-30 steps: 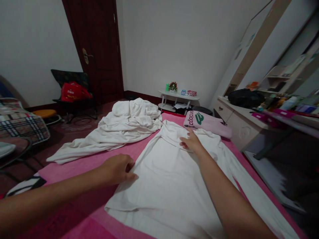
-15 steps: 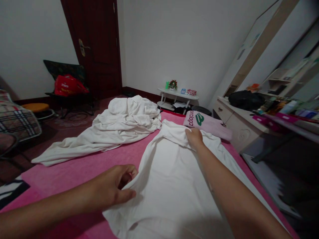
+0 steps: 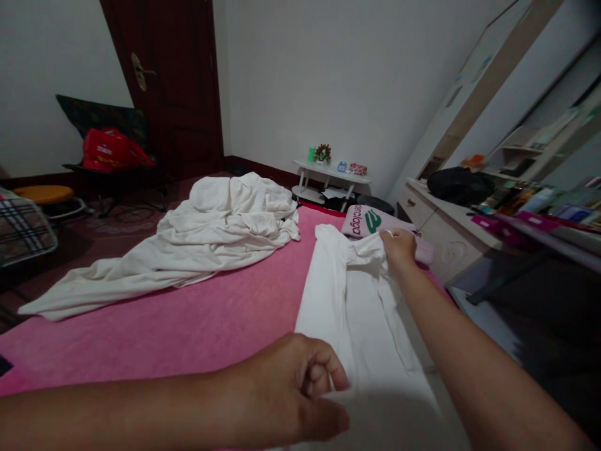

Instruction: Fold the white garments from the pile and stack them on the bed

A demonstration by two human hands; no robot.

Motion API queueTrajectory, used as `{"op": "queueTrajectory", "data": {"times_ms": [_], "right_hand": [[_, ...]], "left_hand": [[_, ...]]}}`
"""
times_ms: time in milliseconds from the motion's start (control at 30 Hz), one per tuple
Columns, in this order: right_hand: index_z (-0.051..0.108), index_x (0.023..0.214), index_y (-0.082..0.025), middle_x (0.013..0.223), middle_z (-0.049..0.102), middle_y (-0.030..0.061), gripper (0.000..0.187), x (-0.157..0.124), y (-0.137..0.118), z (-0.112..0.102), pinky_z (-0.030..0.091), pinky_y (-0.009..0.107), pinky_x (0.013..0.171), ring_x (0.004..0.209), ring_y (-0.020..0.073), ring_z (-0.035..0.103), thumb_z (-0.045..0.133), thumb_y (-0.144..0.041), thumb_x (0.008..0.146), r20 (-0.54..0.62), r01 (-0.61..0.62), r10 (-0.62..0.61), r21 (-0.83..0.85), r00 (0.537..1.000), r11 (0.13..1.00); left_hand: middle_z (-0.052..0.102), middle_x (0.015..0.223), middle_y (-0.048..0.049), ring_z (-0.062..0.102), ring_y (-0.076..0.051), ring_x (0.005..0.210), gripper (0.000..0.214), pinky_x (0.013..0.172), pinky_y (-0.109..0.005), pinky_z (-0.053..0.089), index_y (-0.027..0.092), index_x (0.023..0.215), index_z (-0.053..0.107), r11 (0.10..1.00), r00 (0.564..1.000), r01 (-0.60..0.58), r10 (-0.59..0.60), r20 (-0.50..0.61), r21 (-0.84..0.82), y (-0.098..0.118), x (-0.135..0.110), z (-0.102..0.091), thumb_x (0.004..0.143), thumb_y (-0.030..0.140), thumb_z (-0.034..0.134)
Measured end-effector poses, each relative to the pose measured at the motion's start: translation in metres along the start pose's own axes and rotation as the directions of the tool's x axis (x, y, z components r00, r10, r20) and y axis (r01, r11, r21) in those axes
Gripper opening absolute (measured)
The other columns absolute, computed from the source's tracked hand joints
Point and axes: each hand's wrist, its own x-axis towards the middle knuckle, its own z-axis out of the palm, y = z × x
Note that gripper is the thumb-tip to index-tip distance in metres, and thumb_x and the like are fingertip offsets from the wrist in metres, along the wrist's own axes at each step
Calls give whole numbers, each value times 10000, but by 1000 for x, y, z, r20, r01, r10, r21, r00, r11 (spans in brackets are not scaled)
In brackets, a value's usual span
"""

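A white shirt (image 3: 323, 294) lies lengthwise on the pink bed cover (image 3: 225, 319), its left side folded inward over the middle. My right hand (image 3: 399, 247) pinches the shirt's far end between thumb and fingers. In the foreground, my left hand (image 3: 310, 388) has its fingers curled and its thumb close to the index finger, with the shirt's near edge between them. The near part of the shirt is partly hidden behind my left hand and right forearm. Just beyond my right hand lies a pale pink folded item (image 3: 375, 219) with lettering and a green mark.
A rumpled white cloth (image 3: 225, 225) spreads over the bed's left far side. Beyond the bed stand a small white table (image 3: 333, 172) and a chair with a red bag (image 3: 113, 150). A cluttered cabinet (image 3: 451, 216) borders the right side.
Both hands have moved to the right, the left one much farther. The shirt's left side has come over with them, baring more pink cover. The view has shifted slightly.
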Motion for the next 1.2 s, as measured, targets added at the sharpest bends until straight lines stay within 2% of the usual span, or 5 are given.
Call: {"op": "queueTrajectory", "data": {"times_ms": [267, 367, 533, 733, 1200], "right_hand": [[712, 927, -198, 915, 687, 124, 260, -18, 26, -7, 456, 361, 685, 844, 283, 633, 596, -244, 699, 178, -38, 130, -442, 975, 896], [674, 1060, -197, 1045, 667, 127, 393, -19, 9, -3, 451, 357, 763, 955, 273, 619, 534, -116, 703, 114, 109, -65, -433, 991, 895], [698, 967, -200, 963, 709, 66, 312, -26, -34, 30, 449, 297, 767, 894, 210, 633, 463, -118, 778, 331, 369, -296, -183, 896, 911], [707, 1043, -228, 1125, 685, 24, 291, -46, -50, 85, 422, 258, 901, 1022, 167, 593, 516, -181, 828, 527, 543, -454, -17, 719, 840], [387, 1442, -248, 1543, 295, 29, 497, -44, -45, 103, 278, 501, 1095, 1396, 290, 274, 302, -399, 975, 659, 520, -341, -89, 671, 850]], "left_hand": [[518, 494, 27, 478, -100, 464, 238, 460, -205, 348, 170, 615, 635, 882, 921, -188, 5, 390, 432, -15, 52, 7, 789, 332, 629], [631, 628, -38, 597, -161, 612, 334, 603, -265, 455, 175, 682, 663, 705, 957, -284, 245, 152, 650, 3, 79, -8, 872, 415, 529], [546, 1281, -188, 507, -293, 1198, 375, 1001, -397, 410, 103, 1223, 556, 389, 813, -52, 551, -188, 920, -8, 135, -36, 882, 239, 477], [243, 1521, -240, 192, -364, 1421, 604, 1152, -497, 202, 68, 1425, 359, 329, 836, -8, 521, -174, 944, -44, 153, -38, 941, 429, 371], [203, 1543, -212, 131, -353, 1434, 643, 1160, -490, 170, 102, 1454, 331, 265, 840, 32, 515, -169, 964, -46, 153, -38, 939, 487, 330]]}}
